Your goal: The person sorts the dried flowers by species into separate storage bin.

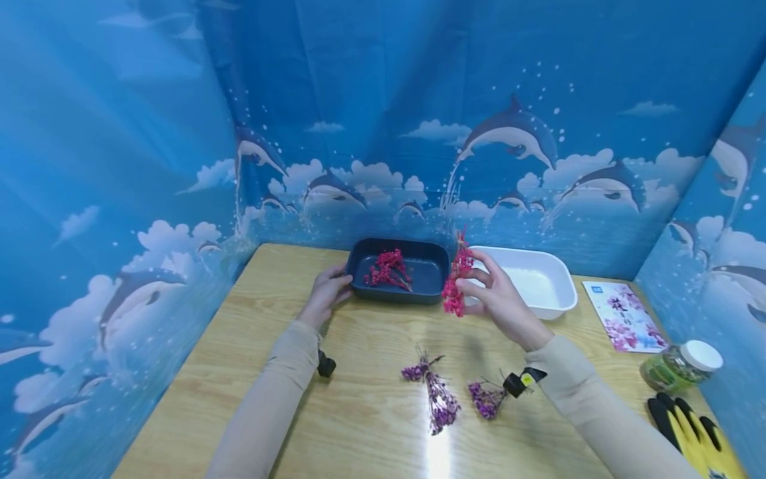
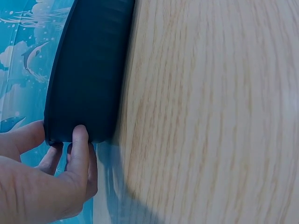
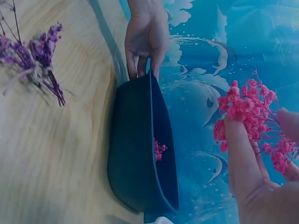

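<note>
My right hand [image 1: 494, 296] pinches a sprig of pink dried flowers [image 1: 455, 283], held up beside the right end of a dark rectangular tub [image 1: 399, 296]. In the right wrist view, the pink blossoms [image 3: 247, 109] stand between the thumb and fingers. At the tub's left end, my left hand [image 1: 326, 293] grips the wall. The left wrist view has that hand [image 2: 60, 177] with its thumb by the rim and a finger against the tub's side [image 2: 91, 70]. More pink dried flowers [image 1: 389, 268] lie inside the tub.
A white tub [image 1: 538, 283] stands behind my right hand. Purple dried flowers [image 1: 439, 399] lie on the wooden table [image 1: 359, 386], with another purple sprig [image 1: 486, 399] near my right wrist. At the right are a flower-printed packet [image 1: 625, 316], a white-lidded jar [image 1: 679, 366] and black-yellow gloves [image 1: 694, 436].
</note>
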Tool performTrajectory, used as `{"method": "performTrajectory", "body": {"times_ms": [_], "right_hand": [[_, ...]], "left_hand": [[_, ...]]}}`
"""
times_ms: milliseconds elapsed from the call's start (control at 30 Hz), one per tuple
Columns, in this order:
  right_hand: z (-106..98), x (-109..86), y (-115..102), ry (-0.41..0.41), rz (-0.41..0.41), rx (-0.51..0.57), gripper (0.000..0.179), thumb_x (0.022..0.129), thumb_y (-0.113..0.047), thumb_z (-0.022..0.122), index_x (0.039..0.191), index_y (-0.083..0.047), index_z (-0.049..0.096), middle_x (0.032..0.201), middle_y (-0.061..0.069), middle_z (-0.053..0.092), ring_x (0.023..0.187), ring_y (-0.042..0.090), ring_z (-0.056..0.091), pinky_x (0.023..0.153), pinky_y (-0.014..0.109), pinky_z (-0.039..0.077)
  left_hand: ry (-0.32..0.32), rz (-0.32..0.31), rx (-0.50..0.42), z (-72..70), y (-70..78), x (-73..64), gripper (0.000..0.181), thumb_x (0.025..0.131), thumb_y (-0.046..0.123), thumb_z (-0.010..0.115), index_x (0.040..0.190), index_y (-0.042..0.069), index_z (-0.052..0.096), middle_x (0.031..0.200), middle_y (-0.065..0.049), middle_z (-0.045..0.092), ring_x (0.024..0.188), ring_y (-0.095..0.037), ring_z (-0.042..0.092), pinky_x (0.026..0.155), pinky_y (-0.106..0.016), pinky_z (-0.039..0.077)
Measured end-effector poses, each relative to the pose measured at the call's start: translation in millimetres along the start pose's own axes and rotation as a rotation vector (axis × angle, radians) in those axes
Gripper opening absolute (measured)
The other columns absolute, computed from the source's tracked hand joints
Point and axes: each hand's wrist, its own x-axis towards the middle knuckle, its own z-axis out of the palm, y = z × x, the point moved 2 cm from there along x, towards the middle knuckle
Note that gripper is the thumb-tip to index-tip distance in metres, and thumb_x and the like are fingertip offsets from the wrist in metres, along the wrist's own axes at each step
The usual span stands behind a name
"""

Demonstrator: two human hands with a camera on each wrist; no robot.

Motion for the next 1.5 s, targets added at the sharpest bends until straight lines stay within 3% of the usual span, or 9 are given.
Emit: {"method": "performTrajectory", "body": {"times_ms": [200, 433, 567, 800, 1000, 1167, 1400, 1500], "right_hand": [[-1.0, 10.8, -4.9, 0.029, -0.019, -0.119, 0.074, 0.108, -0.029, 0.062, 0.168, -0.024, 0.020, 0.133, 0.011, 0.056, 0.106, 0.013, 0.070, 0.077, 0.040, 0.069], [1.4, 29.2, -10.4, 0.069, -0.039, -0.259, 0.068, 0.108, -0.026, 0.062, 0.166, -0.027, 0.026, 0.148, 0.023, 0.050, 0.126, 0.038, 0.063, 0.077, 0.050, 0.068], [4.7, 40.2, -13.1, 0.076, -0.028, -0.342, 0.067, 0.107, -0.024, 0.063, 0.165, -0.025, 0.029, 0.146, 0.024, 0.048, 0.113, 0.037, 0.068, 0.075, 0.050, 0.068], [10.5, 61.4, -14.2, 0.084, 0.005, -0.484, 0.066, 0.107, -0.024, 0.063, 0.165, -0.022, 0.032, 0.150, 0.025, 0.045, 0.082, 0.027, 0.069, 0.065, 0.036, 0.064], [14.2, 76.7, -8.9, 0.069, 0.038, -0.571, 0.064, 0.107, -0.025, 0.064, 0.163, -0.021, 0.034, 0.151, 0.025, 0.047, 0.094, 0.029, 0.073, 0.071, 0.040, 0.068], [15.2, 87.1, -5.3, 0.088, 0.039, -0.620, 0.063, 0.106, -0.024, 0.065, 0.162, -0.018, 0.036, 0.150, 0.024, 0.051, 0.093, 0.031, 0.073, 0.076, 0.048, 0.066], [20.1, 102.3, 2.2, 0.126, -0.010, -0.774, 0.059, 0.105, -0.025, 0.066, 0.157, -0.013, 0.041, 0.156, 0.020, 0.052, 0.120, 0.039, 0.065, 0.098, 0.055, 0.057], [22.6, 107.5, 5.5, 0.130, -0.022, -0.803, 0.058, 0.104, -0.024, 0.067, 0.156, -0.012, 0.043, 0.154, 0.021, 0.054, 0.122, 0.041, 0.064, 0.104, 0.059, 0.054]], "left_hand": [[-0.005, -0.001, -0.004, 0.9, 0.4, -0.8, 0.056, 0.108, 0.008, 0.055, 0.162, 0.006, 0.040, 0.167, -0.019, 0.040, 0.150, -0.035, 0.048, 0.124, -0.045, 0.046], [-0.008, 0.006, -0.013, 0.8, 0.4, 0.4, 0.055, 0.108, 0.009, 0.055, 0.161, 0.005, 0.040, 0.167, -0.019, 0.041, 0.151, -0.035, 0.047, 0.124, -0.046, 0.045], [-0.007, 0.006, -0.004, 0.2, -0.9, 0.8, 0.055, 0.108, 0.009, 0.055, 0.161, 0.006, 0.040, 0.166, -0.018, 0.041, 0.151, -0.034, 0.047, 0.124, -0.046, 0.045], [-0.013, 0.013, -0.001, -0.4, -0.2, -1.3, 0.054, 0.108, 0.010, 0.055, 0.161, 0.005, 0.041, 0.165, -0.018, 0.042, 0.152, -0.034, 0.046, 0.125, -0.046, 0.045], [-0.008, 0.010, 0.002, -0.5, -0.4, -0.5, 0.054, 0.107, 0.010, 0.057, 0.160, 0.007, 0.043, 0.164, -0.016, 0.044, 0.149, -0.032, 0.050, 0.122, -0.044, 0.048], [-0.003, 0.001, -0.007, -0.6, 0.6, 2.6, 0.055, 0.107, 0.010, 0.058, 0.160, 0.008, 0.043, 0.165, -0.015, 0.044, 0.148, -0.032, 0.051, 0.122, -0.043, 0.049], [-0.009, -0.001, -0.009, -1.2, 2.1, 3.6, 0.054, 0.106, 0.007, 0.056, 0.159, 0.006, 0.044, 0.165, -0.016, 0.044, 0.148, -0.033, 0.051, 0.121, -0.044, 0.049], [-0.013, 0.001, -0.011, -1.7, 2.5, 3.2, 0.054, 0.106, 0.006, 0.057, 0.159, 0.005, 0.044, 0.165, -0.017, 0.045, 0.147, -0.034, 0.052, 0.121, -0.043, 0.049]]}}
